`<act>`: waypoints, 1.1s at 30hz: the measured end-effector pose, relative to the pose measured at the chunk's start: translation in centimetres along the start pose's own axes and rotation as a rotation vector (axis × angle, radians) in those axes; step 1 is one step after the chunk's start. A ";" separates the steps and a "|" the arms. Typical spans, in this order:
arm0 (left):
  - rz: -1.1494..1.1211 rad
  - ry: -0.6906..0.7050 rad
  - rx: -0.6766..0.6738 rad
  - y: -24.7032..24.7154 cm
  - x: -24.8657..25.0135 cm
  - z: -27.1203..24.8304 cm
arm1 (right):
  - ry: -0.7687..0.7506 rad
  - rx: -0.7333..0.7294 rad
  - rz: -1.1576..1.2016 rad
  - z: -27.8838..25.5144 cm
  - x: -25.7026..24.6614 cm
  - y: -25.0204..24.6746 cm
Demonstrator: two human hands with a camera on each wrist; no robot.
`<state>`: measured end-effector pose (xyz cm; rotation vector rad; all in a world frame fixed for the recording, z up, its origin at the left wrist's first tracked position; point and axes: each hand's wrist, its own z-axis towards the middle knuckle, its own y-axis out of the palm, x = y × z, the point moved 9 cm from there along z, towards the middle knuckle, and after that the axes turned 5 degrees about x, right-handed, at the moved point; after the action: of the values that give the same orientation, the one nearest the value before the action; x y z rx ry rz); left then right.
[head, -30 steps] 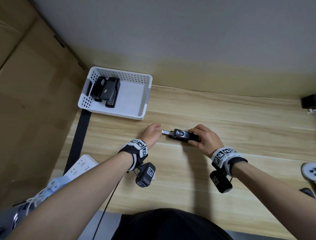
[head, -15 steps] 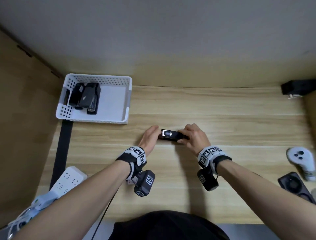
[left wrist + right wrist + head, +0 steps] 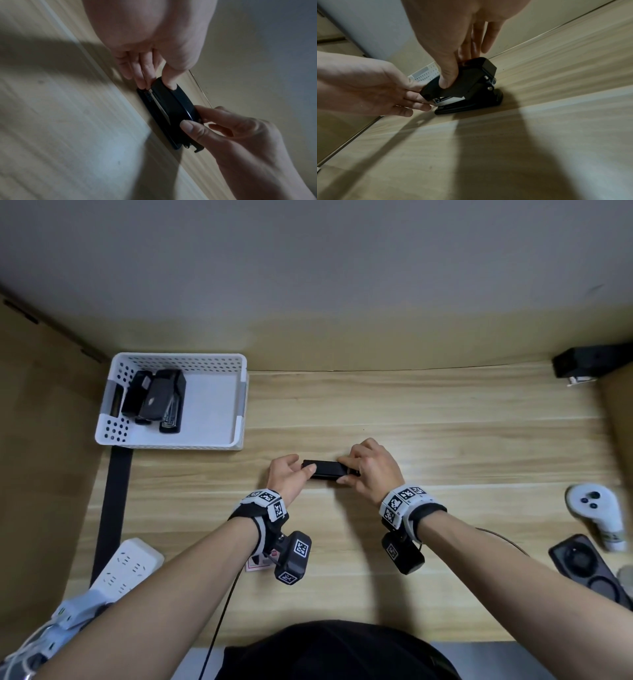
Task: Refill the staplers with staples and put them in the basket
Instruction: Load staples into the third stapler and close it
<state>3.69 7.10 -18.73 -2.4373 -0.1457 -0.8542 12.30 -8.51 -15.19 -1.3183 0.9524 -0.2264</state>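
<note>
Two hands meet over a black stapler (image 3: 325, 469) at the middle of the bench (image 3: 445, 440). Right hand (image 3: 373, 465) has its fingers (image 3: 447, 79) clamped on the stapler's hinged rear end; left hand (image 3: 289, 475) pinches the front tip. Two more staplers (image 3: 157, 398) lie in the white basket (image 3: 191, 361) at the far left corner, well apart. A white power strip (image 3: 126, 566) lies near left, a white controller (image 3: 594, 508) far right, a black box (image 3: 582, 364) in the back right corner.
</note>
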 end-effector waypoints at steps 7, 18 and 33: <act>-0.035 -0.043 -0.018 0.1 -0.7 0.8 | -0.009 -0.035 0.000 0.2 0.1 0.2; 0.060 -0.050 -0.039 -0.7 -0.6 0.6 | 0.196 -0.076 0.110 -3.1 5.6 -0.2; 0.202 -0.011 0.031 -0.4 1.1 0.3 | 0.125 -0.078 0.010 -2.7 5.3 -0.5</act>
<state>4.59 7.55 -18.06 -2.3790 0.0808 -0.7429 13.86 -13.92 -17.03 -1.3825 1.0823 -0.2688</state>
